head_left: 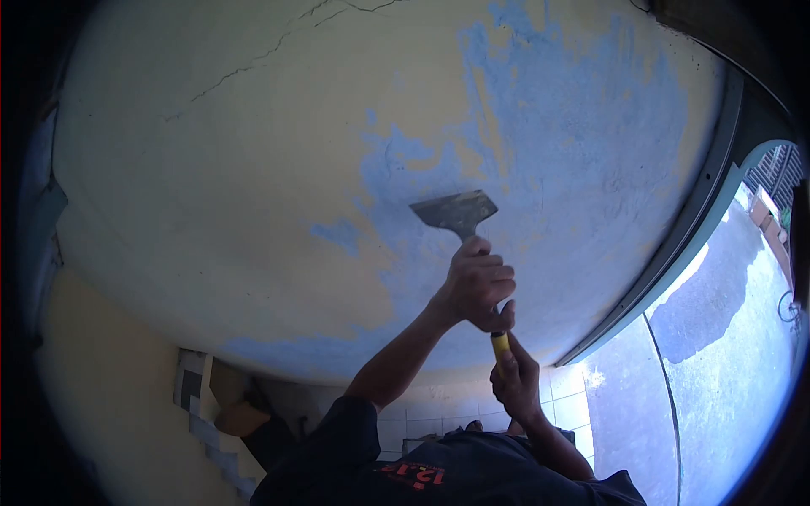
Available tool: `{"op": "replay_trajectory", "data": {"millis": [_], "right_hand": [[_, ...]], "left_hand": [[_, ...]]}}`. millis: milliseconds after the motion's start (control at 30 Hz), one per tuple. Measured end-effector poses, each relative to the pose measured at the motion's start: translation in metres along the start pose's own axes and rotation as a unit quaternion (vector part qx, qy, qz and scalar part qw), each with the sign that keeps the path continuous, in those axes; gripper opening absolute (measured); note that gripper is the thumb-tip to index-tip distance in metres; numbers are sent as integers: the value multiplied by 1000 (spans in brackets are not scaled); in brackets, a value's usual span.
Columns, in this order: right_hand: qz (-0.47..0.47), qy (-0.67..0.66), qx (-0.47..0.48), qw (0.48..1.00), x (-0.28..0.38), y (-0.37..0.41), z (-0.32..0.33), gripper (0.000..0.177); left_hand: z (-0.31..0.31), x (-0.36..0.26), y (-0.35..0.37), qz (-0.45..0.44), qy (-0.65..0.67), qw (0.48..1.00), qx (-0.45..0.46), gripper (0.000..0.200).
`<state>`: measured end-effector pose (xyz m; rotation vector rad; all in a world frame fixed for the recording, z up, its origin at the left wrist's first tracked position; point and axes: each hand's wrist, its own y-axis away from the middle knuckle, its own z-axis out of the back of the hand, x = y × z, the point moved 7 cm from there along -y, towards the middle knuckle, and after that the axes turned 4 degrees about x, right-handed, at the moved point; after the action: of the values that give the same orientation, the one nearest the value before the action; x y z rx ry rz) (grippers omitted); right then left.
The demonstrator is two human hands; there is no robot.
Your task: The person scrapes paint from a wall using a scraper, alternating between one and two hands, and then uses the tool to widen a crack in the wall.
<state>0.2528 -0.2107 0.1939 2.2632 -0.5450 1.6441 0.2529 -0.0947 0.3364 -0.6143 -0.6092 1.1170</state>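
Note:
A wide-bladed paint scraper (456, 211) lies across the wall, its metal blade over a blue patch. My left hand (481, 285) is closed around the scraper just below the blade, fingers wrapped. Lower down, my right hand (516, 378) grips the yellow handle (500, 344) near its end. The wall (253, 185) fills most of the view, with cream paint on the left and a large patch of bare blue (582, 126) on the right. Ragged edges of cream border the blue, and smaller blue streaks run low along the wall.
Dark cracks (245, 69) run across the upper wall. A grey-green frame (717, 181) edges the wall at right, beside a sunlit paved floor (734, 337). Below are floor tiles (569, 396) and, at lower left, a brown rounded object (242, 417).

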Motion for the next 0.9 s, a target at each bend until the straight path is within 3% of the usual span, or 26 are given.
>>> {"op": "replay_trajectory", "data": {"millis": [267, 367, 500, 900], "right_hand": [[7, 23, 17, 1000, 18, -17, 4, 61], [16, 2, 42, 999, 32, -25, -4, 61], [47, 15, 36, 998, 39, -24, -4, 63], [26, 29, 41, 998, 43, -18, -3, 65]], "left_hand": [[0, 17, -10, 9, 1, 1000, -28, 25], [10, 22, -24, 1, -30, 999, 20, 21], [14, 23, -25, -7, -44, 999, -11, 21], [15, 21, -29, -6, -35, 999, -5, 22]]}}
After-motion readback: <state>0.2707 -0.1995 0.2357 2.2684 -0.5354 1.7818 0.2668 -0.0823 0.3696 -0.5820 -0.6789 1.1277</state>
